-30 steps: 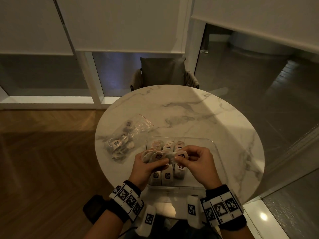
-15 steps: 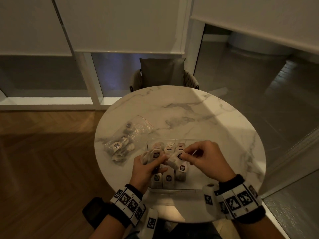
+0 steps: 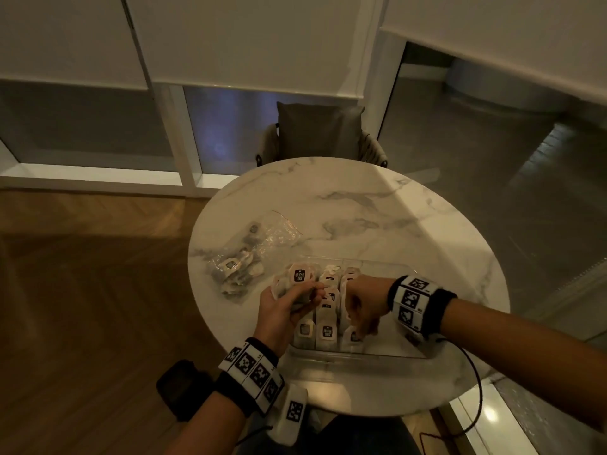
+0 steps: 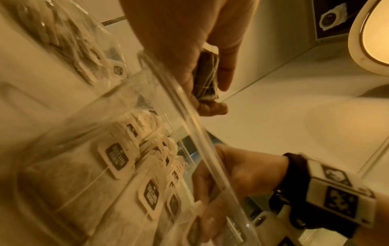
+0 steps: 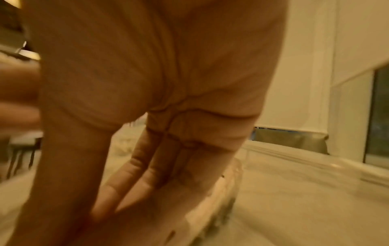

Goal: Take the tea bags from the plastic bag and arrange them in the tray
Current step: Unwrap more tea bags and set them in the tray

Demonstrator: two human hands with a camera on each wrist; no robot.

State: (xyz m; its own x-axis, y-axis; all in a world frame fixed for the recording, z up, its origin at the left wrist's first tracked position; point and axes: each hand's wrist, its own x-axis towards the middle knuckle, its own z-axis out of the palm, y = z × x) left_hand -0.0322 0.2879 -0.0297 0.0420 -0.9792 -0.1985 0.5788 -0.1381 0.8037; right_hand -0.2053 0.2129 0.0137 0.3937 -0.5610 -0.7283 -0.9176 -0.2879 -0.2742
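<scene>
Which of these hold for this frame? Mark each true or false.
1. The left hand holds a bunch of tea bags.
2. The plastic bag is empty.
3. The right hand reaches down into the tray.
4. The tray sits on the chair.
1. True: the left hand grips several tea bags.
2. False: the plastic bag still shows tea bags inside.
3. True: the right hand has its fingers down among the rows in the tray.
4. False: the tray sits on the table.
</scene>
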